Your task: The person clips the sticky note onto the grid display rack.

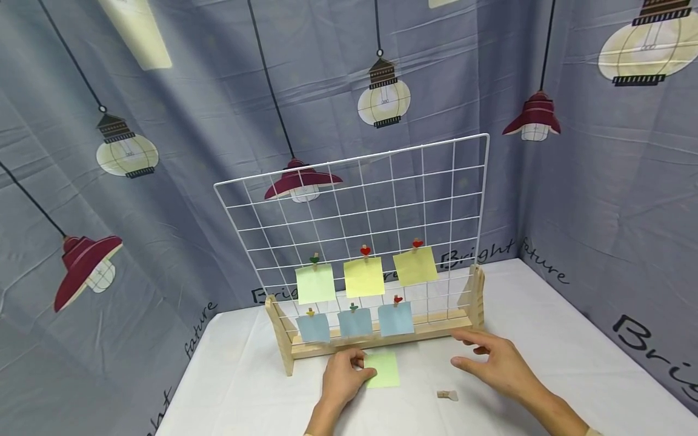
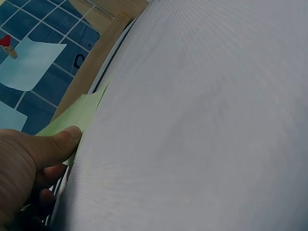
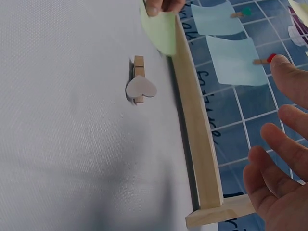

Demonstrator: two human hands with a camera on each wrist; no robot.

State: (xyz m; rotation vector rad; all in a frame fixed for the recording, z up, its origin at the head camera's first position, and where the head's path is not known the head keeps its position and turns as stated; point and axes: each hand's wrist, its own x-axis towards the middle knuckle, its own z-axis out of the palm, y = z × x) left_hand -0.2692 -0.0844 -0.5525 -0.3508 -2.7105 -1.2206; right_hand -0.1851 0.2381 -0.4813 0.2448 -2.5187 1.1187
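Note:
My left hand [image 1: 345, 376] pinches the left edge of a light green sticky note [image 1: 386, 370] in front of the wire rack; the left wrist view shows the thumb on top of the note [image 2: 79, 113]. My right hand [image 1: 498, 363] hovers near the rack's right end with fingers spread and holds nothing. Below and left of it a small wooden clothespin [image 1: 447, 395] lies on the table. In the right wrist view that clothespin [image 3: 139, 82] bears a pale heart.
A white wire grid [image 1: 354, 200] stands in a wooden base [image 1: 382, 336]. Clipped to it are an upper row of green and yellow notes [image 1: 363, 277] and a lower row of blue notes [image 1: 355, 323]. Grey-blue curtains [image 1: 218, 121] surround the white table [image 1: 229, 375].

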